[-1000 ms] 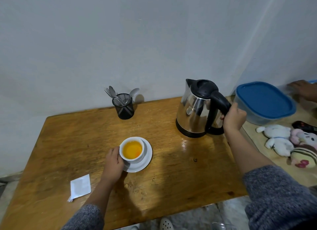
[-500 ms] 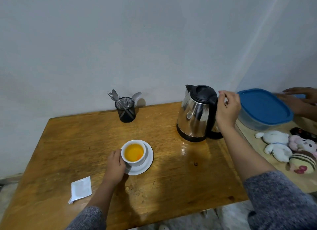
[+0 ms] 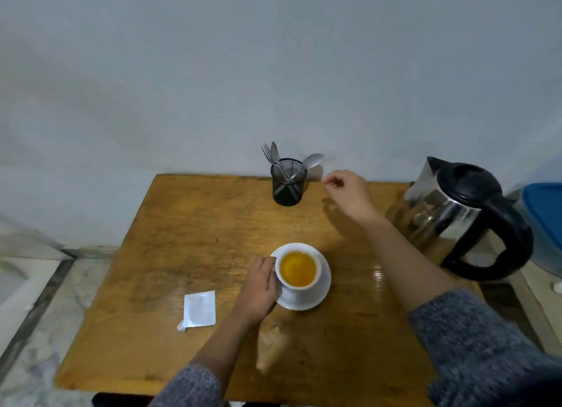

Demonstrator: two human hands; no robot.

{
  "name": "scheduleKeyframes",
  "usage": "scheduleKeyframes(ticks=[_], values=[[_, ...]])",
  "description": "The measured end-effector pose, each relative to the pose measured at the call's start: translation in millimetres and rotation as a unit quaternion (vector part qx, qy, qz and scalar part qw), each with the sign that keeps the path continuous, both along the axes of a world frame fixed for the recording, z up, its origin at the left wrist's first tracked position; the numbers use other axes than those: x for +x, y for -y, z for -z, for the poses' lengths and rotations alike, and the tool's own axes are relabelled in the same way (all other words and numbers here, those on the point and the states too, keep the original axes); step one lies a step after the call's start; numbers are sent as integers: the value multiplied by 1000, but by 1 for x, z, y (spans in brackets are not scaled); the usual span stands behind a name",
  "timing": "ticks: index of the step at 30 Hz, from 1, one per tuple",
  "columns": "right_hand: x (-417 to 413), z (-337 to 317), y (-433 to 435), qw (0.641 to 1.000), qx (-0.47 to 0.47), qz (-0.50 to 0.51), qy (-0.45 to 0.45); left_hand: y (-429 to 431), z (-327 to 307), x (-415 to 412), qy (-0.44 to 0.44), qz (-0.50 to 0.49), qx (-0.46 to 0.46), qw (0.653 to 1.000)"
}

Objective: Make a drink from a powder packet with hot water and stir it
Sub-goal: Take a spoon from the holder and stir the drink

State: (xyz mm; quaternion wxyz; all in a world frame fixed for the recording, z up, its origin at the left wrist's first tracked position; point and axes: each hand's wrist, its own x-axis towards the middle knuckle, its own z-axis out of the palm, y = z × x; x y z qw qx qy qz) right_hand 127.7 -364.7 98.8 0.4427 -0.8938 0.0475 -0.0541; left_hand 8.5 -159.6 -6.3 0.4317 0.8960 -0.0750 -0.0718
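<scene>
At 12 o'clock from the cup [image 3: 298, 270], which the left hand [image 3: 258, 288] steadies, the empty, loosely curled right hand [image 3: 349, 193] nears the mesh holder [image 3: 287, 183]; a careless spoon [image 3: 313, 160] pull may topple it

Both forearms are bare from wrist to mid-forearm. Left sleeve [image 3: 190, 387] and right sleeve [image 3: 474, 346]: heathered grey-blue knit, speckled weave, pushed back. Left hand [image 3: 258, 285] and right hand [image 3: 349, 193]: bare, ungloved, no rings or watch visible.

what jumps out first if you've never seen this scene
A white cup of orange drink on its saucer at the wooden table's centre, the left hand against its side. Behind it, the right hand reaches toward a black mesh cutlery holder, with a steel kettle at the right edge.
</scene>
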Motion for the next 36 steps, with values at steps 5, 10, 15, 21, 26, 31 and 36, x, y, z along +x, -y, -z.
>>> scheduleKeyframes(ticks=[5, 10, 15, 21, 26, 31, 36], values=[[52, 12, -49, 998, 24, 2, -61, -7, 4, 8, -20, 21, -11, 1000], [103, 28, -72, 990, -41, -2, -135, -19, 10, 17, -36, 64, -17, 997], [125, 32, -93, 973, -159, 4, -168, -28, 11, 21, -36, 77, -36, 996], [132, 33, -99, 936, -274, -18, -222, -31, 14, 21, -12, 82, -42, 996], [133, 34, -102, 922, -310, -17, -231, -31, 14, 22, -10, 77, -43, 996], [130, 38, -96, 951, -245, -9, -187, -31, 14, 21, -15, 69, -41, 997], [117, 28, -90, 982, -172, 1, -79, -31, 16, 22, -29, 66, -32, 997]])
